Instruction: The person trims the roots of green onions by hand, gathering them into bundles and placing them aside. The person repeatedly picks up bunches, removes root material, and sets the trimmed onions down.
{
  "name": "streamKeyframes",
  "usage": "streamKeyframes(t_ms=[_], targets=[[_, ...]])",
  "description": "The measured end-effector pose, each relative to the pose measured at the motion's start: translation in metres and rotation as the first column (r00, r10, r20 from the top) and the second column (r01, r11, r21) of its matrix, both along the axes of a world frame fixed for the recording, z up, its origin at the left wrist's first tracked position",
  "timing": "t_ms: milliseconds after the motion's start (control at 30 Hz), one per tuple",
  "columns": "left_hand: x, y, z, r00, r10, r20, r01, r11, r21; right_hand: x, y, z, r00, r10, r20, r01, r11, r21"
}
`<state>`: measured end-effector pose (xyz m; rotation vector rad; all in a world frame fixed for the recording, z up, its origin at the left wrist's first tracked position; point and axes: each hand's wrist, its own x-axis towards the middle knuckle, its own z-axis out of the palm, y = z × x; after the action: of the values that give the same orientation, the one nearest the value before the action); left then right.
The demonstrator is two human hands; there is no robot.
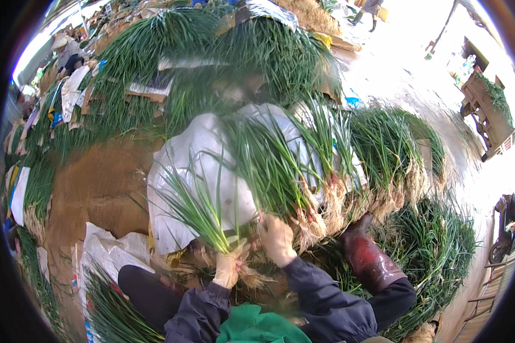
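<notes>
My gloved left hand (228, 265) is closed around the bases of a small bunch of spring onions (201, 214). Its leaves fan up and to the left, and pale roots hang below the fist. My gloved right hand (277, 239) is close beside it, fingers bent, at the near left edge of a row of loose spring onions (274, 167). Whether a stalk is between those fingers is unclear. Those onions lie over white plastic sacking (197, 171), with reddish bases and tangled roots (309, 223) towards me.
Larger onion bundles (386, 150) lie to the right, above a heap of green leaves (433, 248). My dark red boot (369, 257) rests beside that heap. Big stacks (163, 43) rise at the back. A person in a hat (66, 51) sits far left; another person (371, 10) stands far off.
</notes>
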<state>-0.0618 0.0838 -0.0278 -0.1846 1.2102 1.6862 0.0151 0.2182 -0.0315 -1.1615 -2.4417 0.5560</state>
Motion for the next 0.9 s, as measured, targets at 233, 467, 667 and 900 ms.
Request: streamKeyframes(t_ms=[233, 467, 667, 900], targets=[[0.013, -0.023, -0.005, 0.986, -0.156, -0.059, 0.135, 0.954, -0.268, 0.042, -0.071, 0.024, 0.982, -0.008, -0.187, -0.086, 0.868, -0.488], [0.033, -0.061, 0.016, 0.987, -0.159, -0.005, 0.155, 0.966, -0.209, 0.051, -0.012, 0.056, 0.905, -0.271, -0.329, -0.176, 0.465, -0.868], [0.019, -0.094, 0.045, 0.993, -0.075, -0.093, 0.070, 0.996, -0.053, 0.159, 0.208, 0.124, 0.938, -0.344, -0.046, 0.343, 0.939, -0.026], [0.030, -0.060, 0.023, 0.998, -0.043, -0.039, 0.038, 0.993, -0.114, 0.098, 0.223, 0.023, 0.943, -0.064, 0.326, -0.046, 0.947, 0.318]])
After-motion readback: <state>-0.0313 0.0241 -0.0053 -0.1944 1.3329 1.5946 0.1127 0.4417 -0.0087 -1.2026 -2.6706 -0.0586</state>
